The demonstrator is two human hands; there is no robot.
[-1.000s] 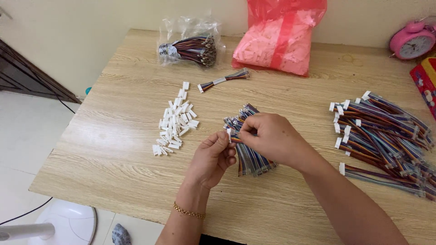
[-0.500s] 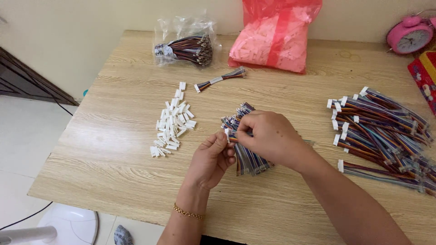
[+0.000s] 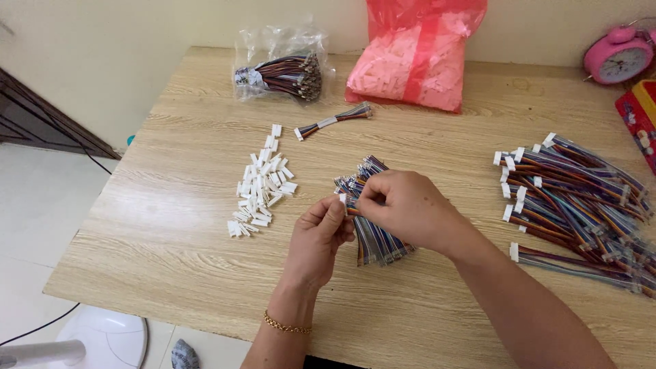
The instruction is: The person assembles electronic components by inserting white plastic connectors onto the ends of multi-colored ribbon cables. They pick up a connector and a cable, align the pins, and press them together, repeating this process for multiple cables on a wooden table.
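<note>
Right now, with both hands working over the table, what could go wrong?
1. The left hand pinches a small white connector by its fingers alone; it could slip and drop.
2. The right hand hovers over the loose wire bundle; a nudge might scatter it.
3. The white connector pile lies close by and could be swept aside.

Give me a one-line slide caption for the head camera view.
Left hand pinches a small white connector while right hand holds coloured wires to it.
</note>
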